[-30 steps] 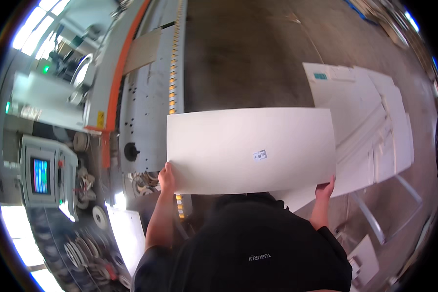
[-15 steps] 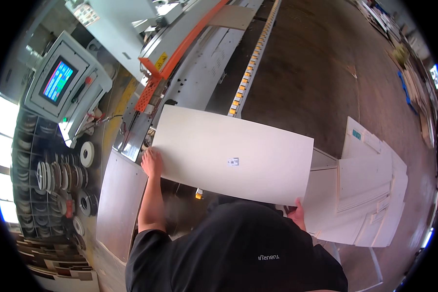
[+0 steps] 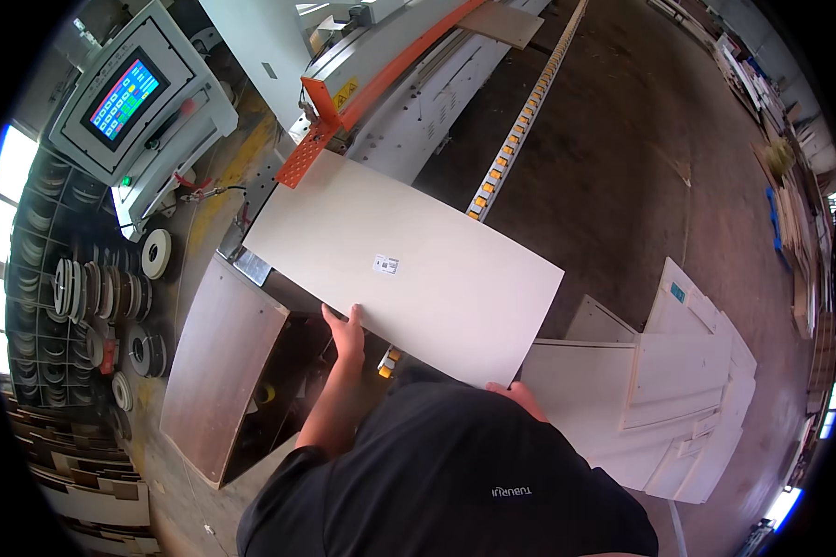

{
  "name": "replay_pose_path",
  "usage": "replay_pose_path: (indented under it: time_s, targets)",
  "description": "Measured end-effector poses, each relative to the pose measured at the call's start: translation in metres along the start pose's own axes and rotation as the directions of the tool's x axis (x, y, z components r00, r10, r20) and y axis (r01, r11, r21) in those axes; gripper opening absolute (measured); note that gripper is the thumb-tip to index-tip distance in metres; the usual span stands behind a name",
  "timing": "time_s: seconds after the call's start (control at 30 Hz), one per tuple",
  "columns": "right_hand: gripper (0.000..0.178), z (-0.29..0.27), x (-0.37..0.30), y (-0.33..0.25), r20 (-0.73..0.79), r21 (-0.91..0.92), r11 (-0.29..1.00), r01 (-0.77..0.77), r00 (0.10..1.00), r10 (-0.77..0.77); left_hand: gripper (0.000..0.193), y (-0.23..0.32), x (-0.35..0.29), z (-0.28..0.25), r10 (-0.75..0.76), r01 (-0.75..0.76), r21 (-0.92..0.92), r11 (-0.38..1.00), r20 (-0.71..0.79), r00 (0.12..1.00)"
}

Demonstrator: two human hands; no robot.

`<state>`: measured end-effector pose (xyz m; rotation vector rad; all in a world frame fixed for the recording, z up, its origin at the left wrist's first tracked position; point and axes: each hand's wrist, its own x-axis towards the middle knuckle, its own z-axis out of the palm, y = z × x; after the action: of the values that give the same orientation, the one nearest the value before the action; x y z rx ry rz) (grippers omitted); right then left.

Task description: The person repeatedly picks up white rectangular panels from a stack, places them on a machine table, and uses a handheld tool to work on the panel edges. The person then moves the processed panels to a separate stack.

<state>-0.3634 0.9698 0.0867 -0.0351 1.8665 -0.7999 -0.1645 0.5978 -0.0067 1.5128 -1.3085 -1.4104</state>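
Observation:
A white rectangular panel with a small printed label lies slanted in front of me, its far left end at the orange perforated guard of a long machine. My left hand holds the panel's near edge, thumb against the edge; part of its fingers is hidden. At the near right corner my right hand grips the board, with some fingers hidden beneath it.
A roller rail with yellow rollers runs away beyond the panel. Stacked white boards lie at the right. To the left are a control console, a wood-toned cabinet and several edging rolls.
The panel has turned clockwise and shifted left, its far end now at the orange guard. My left hand has moved from its left end to the near edge; my right hand moved left with its corner.

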Motion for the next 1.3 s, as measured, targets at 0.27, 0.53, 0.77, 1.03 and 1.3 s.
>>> replay_pose_path:
  time_s: [0.27,0.53,0.77,1.03,1.3]
  targets:
    - [0.062,0.0,0.031,0.011,-0.006,-0.051,0.999,0.004,1.0,-0.005,0.085,0.045,-0.009,0.015,-0.144,0.159,-0.291,0.944,0.071,0.987]
    - [0.035,-0.018,0.076,-0.003,-0.036,0.324,0.942,0.09,0.996,-0.083,0.078,0.037,0.029,0.071,-0.164,0.185,-0.325,0.928,0.091,0.982]
    - [0.039,-0.051,0.117,-0.021,-0.165,0.362,0.916,0.172,0.979,-0.118,0.082,0.079,0.043,0.131,-0.249,0.302,-0.265,0.916,0.215,0.944]
    - [0.045,-0.089,0.119,0.036,-0.214,0.464,0.849,0.255,0.962,-0.172,0.062,0.05,0.047,0.157,0.002,0.008,-0.03,1.0,0.33,0.944]
    - [0.036,-0.127,0.16,0.304,-0.431,0.683,0.686,0.249,0.896,0.104,0.03,-0.008,-0.144,0.209,-0.438,-0.113,0.488,0.866,0.847,0.302]
